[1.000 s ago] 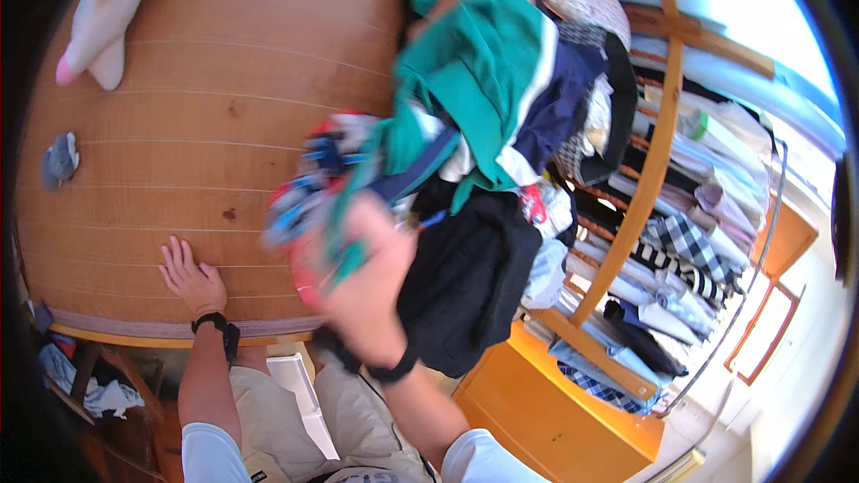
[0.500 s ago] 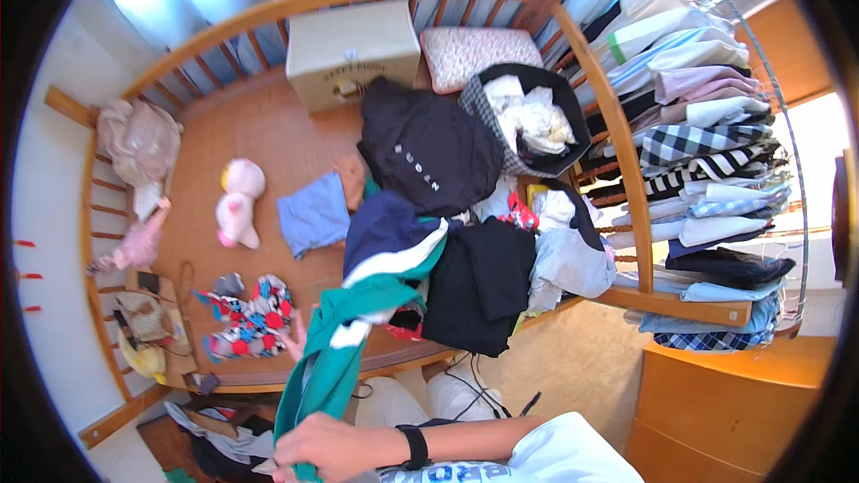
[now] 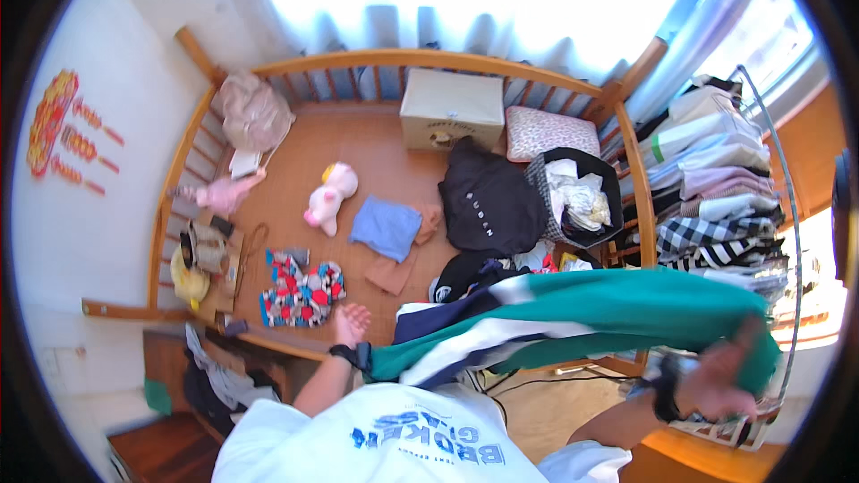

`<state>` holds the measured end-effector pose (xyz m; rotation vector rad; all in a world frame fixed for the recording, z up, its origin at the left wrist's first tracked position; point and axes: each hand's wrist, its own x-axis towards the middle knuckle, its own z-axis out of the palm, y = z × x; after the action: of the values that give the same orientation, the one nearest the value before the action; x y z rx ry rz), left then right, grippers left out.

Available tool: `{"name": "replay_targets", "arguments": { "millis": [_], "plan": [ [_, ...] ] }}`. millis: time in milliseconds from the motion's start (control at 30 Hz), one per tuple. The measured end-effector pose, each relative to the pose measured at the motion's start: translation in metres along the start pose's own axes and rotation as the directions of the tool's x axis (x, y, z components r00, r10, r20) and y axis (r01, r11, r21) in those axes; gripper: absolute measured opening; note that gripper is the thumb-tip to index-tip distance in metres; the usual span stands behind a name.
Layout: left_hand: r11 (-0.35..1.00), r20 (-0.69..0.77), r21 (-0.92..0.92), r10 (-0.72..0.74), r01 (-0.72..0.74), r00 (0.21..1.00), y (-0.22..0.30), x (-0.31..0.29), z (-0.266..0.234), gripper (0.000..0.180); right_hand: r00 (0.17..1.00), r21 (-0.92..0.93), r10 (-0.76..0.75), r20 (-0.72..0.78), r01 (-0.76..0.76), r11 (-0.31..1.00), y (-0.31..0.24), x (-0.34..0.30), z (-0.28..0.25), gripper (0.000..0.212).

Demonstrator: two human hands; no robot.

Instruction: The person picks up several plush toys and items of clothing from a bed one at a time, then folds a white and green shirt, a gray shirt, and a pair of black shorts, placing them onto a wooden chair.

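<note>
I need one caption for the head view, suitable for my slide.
Green, white and navy garment spread sideways between open left hand and blurred right hand beside a wooden-railed bed.

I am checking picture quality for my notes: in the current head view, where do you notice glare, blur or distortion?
Head view: glare washes the curtain nearly white; head view: the right hand is blurred, probably by motion, while the left hand looks clearer; head view: the far wooden rail bows, and the picture's corners go black.
</note>
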<state>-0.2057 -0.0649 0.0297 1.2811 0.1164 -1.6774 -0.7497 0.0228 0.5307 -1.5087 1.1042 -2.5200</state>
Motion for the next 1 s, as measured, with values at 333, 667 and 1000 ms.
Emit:
{"name": "replay_targets", "arguments": {
  "millis": [333, 667, 1000],
  "plan": [
    [0.96, -0.413, 0.246, -0.019, 0.131, 0.91, 0.035, -0.031, -0.138, 0.061, 0.947, -0.93, -0.153, 0.283, 0.31, 0.197, 0.057, -0.019, -0.093, 0.034],
    [0.901, -0.391, 0.355, -0.098, 0.248, 0.915, 0.018, -0.083, -0.131, 0.047, -0.205, -0.91, 0.978, 0.027, -0.41, -0.061, 0.221, -0.311, -0.079, 0.075],
    [0.706, -0.25, 0.666, -0.093, 0.24, 0.964, 0.059, -0.061, -0.052, 0.037, 0.29, -0.626, 0.7, -0.653, -0.727, -0.282, 0.26, -0.423, -0.111, 0.079]
  ]
}}
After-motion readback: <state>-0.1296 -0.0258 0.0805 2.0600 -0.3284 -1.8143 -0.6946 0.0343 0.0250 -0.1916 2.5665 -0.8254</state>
